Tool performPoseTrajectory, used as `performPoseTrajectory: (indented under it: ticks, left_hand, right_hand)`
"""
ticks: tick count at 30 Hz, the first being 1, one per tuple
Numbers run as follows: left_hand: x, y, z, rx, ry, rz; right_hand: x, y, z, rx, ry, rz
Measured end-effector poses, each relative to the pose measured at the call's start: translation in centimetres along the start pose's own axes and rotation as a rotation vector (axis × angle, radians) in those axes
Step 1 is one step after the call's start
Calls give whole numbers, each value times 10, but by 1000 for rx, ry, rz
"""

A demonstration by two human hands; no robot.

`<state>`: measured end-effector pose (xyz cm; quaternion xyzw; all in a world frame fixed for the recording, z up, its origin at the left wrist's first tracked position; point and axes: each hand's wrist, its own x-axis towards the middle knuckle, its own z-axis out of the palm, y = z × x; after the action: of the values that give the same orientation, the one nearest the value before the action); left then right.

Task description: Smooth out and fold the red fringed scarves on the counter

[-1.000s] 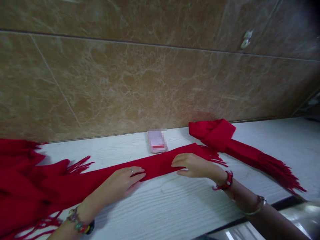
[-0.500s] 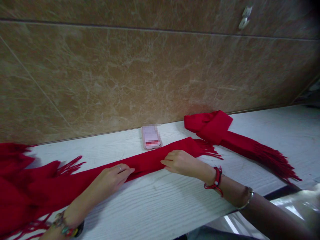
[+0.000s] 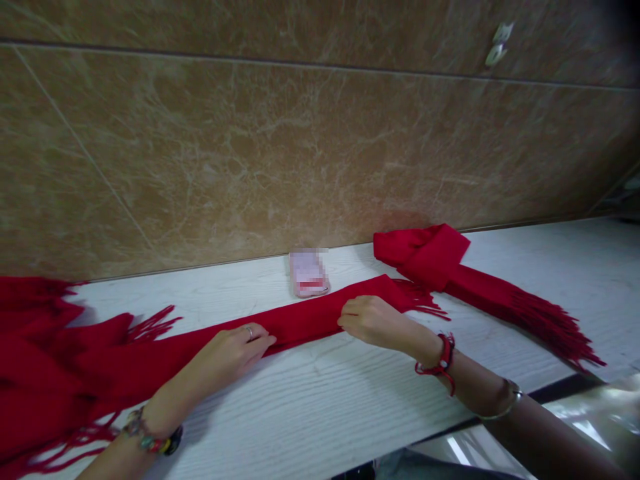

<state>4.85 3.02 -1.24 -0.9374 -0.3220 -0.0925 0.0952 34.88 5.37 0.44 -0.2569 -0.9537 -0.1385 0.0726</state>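
Note:
A long red scarf (image 3: 305, 320), folded into a narrow strip, lies across the white table, its fringe at the right end. My left hand (image 3: 237, 353), with a ring on one finger, rests on the strip's near part, thumb and fingers pinched on the cloth. Further right, my right hand (image 3: 373, 321) has its fingertips closed on the strip's near edge; the exact grip is partly hidden. Towards the left the strip runs into a loose heap of red fringed cloth (image 3: 40, 373).
Behind the strip lies a blurred pinkish, phone-like object (image 3: 309, 275). A second red scarf (image 3: 435, 257), folded over with its fringe spread, lies at the right. A brown marbled wall (image 3: 280, 153) borders the back of the white tabletop (image 3: 280, 413).
My right hand has slid slightly right along the strip's near edge. The left hand stays at about the same spot on the cloth. The whole view has shifted a little.

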Motion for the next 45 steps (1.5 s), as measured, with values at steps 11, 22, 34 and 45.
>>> performPoseTrajectory:
  ticks: [11, 22, 34, 45]
  left_hand:
    - [-1, 1, -2, 167, 12, 62]
    - [3, 9, -12, 17, -80, -6]
    - [9, 17, 10, -87, -234, -394]
    - [16, 33, 2, -139, -275, -411]
  right_hand:
    - [1, -3, -2, -78, 14, -44]
    - [-1, -3, -2, -3, -66, -52]
    - [-2, -20, 15, 229, -142, 188]
    - [24, -42, 8, 434, -216, 68]
